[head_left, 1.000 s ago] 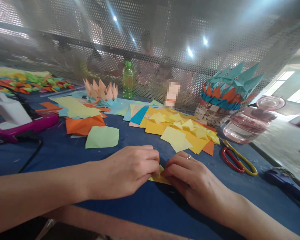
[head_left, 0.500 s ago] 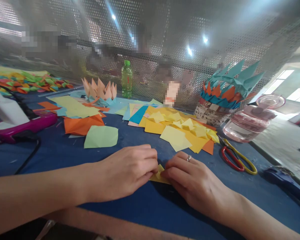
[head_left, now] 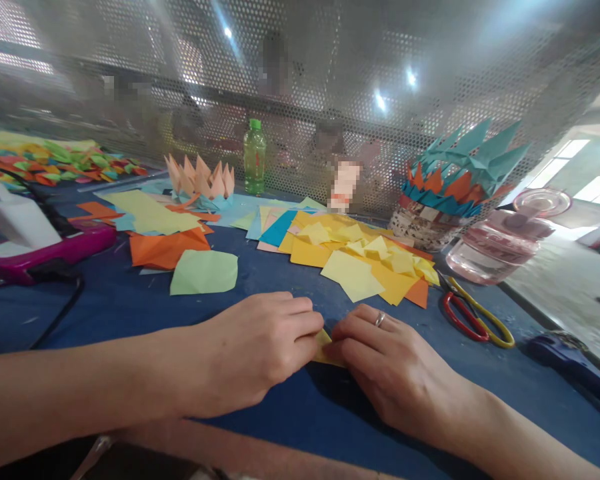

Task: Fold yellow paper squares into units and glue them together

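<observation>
Two hands are working close together: the left hand point(head_left: 260, 353) and right hand point(head_left: 390, 363) are grasping a small folded yellow paper point(head_left: 323, 348) flat against the blue tabletop point(head_left: 280, 427) (a firm backing, it seems), just in front of the yellow paper pile point(head_left: 360, 253), with scissors point(head_left: 473, 313) lying right of that pile.

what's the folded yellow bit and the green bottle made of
The folded yellow bit looks like thin matte paper, going by its crisp creases. The green bottle looks like glossy translucent plastic from its moulded shape, though glass is possible.
</observation>
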The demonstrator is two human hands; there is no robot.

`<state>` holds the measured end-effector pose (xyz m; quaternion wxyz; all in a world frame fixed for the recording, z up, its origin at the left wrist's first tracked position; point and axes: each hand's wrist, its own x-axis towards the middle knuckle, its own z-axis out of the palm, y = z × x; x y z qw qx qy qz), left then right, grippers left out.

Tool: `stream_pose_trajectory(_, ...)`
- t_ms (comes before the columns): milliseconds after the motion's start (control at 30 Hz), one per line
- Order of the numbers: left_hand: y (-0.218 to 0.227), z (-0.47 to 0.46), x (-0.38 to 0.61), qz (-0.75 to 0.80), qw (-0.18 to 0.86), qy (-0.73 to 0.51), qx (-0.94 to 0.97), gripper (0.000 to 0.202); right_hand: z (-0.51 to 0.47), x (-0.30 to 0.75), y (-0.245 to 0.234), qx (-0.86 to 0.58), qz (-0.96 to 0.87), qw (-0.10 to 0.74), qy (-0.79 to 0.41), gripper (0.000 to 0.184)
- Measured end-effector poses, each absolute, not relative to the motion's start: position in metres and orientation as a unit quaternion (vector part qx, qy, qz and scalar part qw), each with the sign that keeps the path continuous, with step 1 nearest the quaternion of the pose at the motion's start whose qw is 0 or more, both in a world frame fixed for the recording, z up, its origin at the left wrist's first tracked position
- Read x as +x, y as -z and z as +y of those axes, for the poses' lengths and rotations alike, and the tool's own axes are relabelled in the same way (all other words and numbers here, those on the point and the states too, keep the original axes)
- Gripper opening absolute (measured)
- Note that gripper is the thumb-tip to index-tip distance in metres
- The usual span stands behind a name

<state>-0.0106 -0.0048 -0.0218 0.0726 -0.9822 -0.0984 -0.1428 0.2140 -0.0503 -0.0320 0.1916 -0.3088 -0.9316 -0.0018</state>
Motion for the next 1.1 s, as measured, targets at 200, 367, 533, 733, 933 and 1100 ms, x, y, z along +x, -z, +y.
stream_pose_trajectory(200, 0.024, -0.004, -0.013, -0.099, 0.087, 0.136, -0.982, 0.013, -0.051, 0.213, 0.033, -0.302, -0.931, 0.205, 0.001, 0.022)
stream_pose_trajectory(367, 0.025, -0.005, -0.013, -0.102, 0.094, 0.132, -0.981, 0.009, -0.051, 0.213, 0.033, -0.304, -0.924, 0.229, 0.023, 0.024)
stream_pose_trajectory(533, 0.026, -0.007, -0.013, -0.104, 0.105, 0.14, -0.979, 0.009, -0.051, 0.212, 0.032, -0.301, -0.925, 0.229, 0.042, 0.025)
stream_pose_trajectory(733, 0.03, -0.011, -0.012, -0.079, 0.094, 0.178, -0.976, 0.017, -0.052, 0.214, 0.033, -0.291, -0.926, 0.238, 0.039, 0.025)
stream_pose_trajectory(933, 0.029, -0.013, -0.008, -0.074, 0.057, 0.157, -0.983, 0.014, -0.052, 0.215, 0.033, -0.29, -0.927, 0.232, 0.042, 0.026)
stream_pose_trajectory(1100, 0.03, -0.016, -0.01, -0.073, 0.094, 0.15, -0.981, 0.006, -0.051, 0.214, 0.031, -0.29, -0.927, 0.232, 0.054, 0.025)
